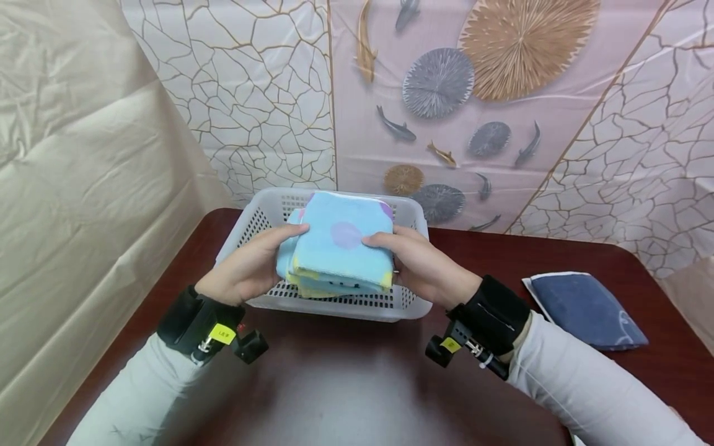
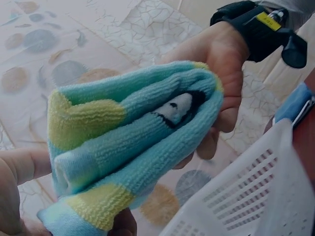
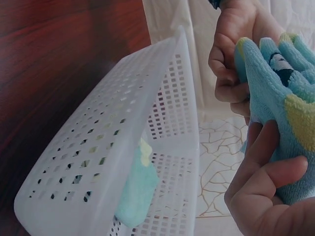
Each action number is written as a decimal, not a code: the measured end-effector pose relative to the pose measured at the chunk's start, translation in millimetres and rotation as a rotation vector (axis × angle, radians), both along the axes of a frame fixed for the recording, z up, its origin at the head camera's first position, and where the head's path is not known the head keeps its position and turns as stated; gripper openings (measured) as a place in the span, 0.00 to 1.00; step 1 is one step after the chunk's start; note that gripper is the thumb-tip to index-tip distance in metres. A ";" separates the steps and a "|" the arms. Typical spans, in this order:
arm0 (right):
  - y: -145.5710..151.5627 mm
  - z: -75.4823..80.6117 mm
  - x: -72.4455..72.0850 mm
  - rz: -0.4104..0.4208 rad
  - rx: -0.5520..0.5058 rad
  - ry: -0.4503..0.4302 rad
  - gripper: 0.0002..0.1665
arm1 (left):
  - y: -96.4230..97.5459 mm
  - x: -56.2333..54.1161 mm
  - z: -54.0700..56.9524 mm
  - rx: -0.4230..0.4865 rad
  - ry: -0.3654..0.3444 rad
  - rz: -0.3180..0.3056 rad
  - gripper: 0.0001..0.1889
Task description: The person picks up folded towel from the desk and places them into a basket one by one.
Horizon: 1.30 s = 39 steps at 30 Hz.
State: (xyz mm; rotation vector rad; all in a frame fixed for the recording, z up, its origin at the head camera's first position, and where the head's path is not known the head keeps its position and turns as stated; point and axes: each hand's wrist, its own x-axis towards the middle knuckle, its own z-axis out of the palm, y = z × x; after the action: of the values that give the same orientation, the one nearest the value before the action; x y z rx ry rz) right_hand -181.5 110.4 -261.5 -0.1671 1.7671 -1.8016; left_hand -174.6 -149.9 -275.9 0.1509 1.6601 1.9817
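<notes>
Both hands grip a folded light-blue terry towel (image 1: 346, 238) with yellow and purple patches, held above a white perforated plastic basket (image 1: 413, 217). My left hand (image 1: 248, 263) pinches its left side, thumb on top; my right hand (image 1: 424, 263) does the same at the right side. The towel's folded layers (image 2: 133, 118), with a black-and-white printed figure, show in the left wrist view. A second light-blue towel (image 3: 138, 189) with a yellow patch lies inside the basket. In the head view, the held towel hides much of the basket's inside.
The basket stands on a dark red-brown table (image 1: 334, 371) near its back edge. A dark-blue folded cloth (image 1: 586, 310) with a pale edge lies on the table at the right. Patterned sheeting (image 1: 268, 93) hangs behind, and beige fabric (image 1: 95, 155) hangs at the left.
</notes>
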 end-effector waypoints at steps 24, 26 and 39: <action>-25.0 -0.5 -31.6 -0.068 0.006 -0.005 0.31 | -15.8 -34.8 -4.9 -0.051 0.012 0.028 0.31; -25.1 -1.6 -35.1 -0.065 0.011 -0.008 0.30 | -15.2 -38.1 -6.5 -0.058 0.014 0.032 0.30; -27.4 -12.2 -56.1 -0.088 0.082 -0.012 0.29 | -14.3 -55.9 -19.0 -0.060 -0.022 0.053 0.28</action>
State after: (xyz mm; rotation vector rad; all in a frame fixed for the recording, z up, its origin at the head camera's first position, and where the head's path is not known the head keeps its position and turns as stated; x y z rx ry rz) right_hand -237.6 83.0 -273.7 -0.0455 1.8624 -1.7834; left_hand -230.4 -164.1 -294.9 0.0631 1.7235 1.9630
